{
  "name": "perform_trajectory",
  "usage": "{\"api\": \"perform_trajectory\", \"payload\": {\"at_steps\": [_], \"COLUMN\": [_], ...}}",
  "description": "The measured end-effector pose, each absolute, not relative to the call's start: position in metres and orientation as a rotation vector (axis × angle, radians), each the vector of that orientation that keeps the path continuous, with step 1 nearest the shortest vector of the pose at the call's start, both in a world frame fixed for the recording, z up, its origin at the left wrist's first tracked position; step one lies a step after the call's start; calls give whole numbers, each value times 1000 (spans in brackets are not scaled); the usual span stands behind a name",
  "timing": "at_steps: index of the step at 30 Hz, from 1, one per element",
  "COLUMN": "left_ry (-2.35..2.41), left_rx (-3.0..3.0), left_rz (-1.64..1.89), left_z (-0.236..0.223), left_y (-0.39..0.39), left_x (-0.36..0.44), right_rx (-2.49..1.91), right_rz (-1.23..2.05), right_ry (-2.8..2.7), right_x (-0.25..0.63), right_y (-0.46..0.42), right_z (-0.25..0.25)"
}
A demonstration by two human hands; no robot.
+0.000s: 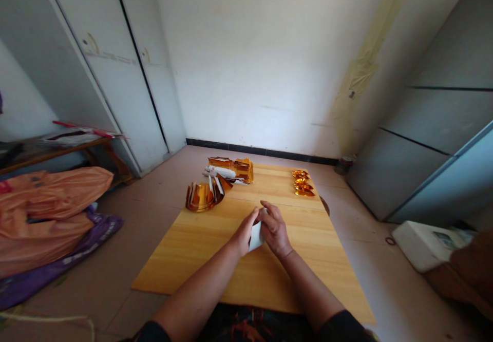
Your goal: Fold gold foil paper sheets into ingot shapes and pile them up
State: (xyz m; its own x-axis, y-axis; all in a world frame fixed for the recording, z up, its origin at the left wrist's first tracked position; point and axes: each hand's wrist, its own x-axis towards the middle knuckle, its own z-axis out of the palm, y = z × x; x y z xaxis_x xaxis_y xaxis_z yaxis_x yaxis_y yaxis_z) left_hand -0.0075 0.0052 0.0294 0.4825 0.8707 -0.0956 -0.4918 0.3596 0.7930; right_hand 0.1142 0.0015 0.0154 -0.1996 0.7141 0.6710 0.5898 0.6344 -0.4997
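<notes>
Between my hands, above the middle of the wooden table (215, 249), is a folded sheet of paper (257, 236), pale on the side that faces me. My left hand (246, 231) grips its left side, fingers mostly hidden behind it. On the right side, my right hand (275, 229) closes on the same sheet with bent fingers near its top edge. Curved gold foil sheets (202, 195) with white backs stand at the table's left. Behind them lies a stack of gold and white sheets (231, 170). Several folded gold foil pieces (302, 183) form a row at the far right.
A grey refrigerator (416, 141) stands right of the table, with a white foam box (427, 244) on the floor. At left are a pale cabinet (115, 64), a wooden bench (96, 149), and orange and purple bags (57, 219). A white wall (254, 64) rises behind.
</notes>
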Motion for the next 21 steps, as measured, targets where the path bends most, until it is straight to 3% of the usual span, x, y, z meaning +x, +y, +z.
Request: {"api": "perform_trajectory", "payload": {"at_steps": [6, 11, 14, 19, 21], "left_ry": [547, 549, 557, 572, 614], "left_rx": [470, 510, 571, 619, 647], "left_rz": [957, 1099, 1088, 1146, 1172], "left_z": [30, 16, 11, 11, 6], "left_y": [6, 6, 6, 9, 10], "left_x": [-15, -17, -16, -15, -17], "right_rx": [-1075, -1228, -1306, -1297, -1252], "right_rz": [-109, -61, 189, 998, 1166], "right_ry": [-2064, -1908, -1611, -1107, -1050], "right_x": [106, 117, 124, 128, 129], "right_y": [-6, -2, 2, -1, -3], "right_z": [26, 12, 2, -3, -1]}}
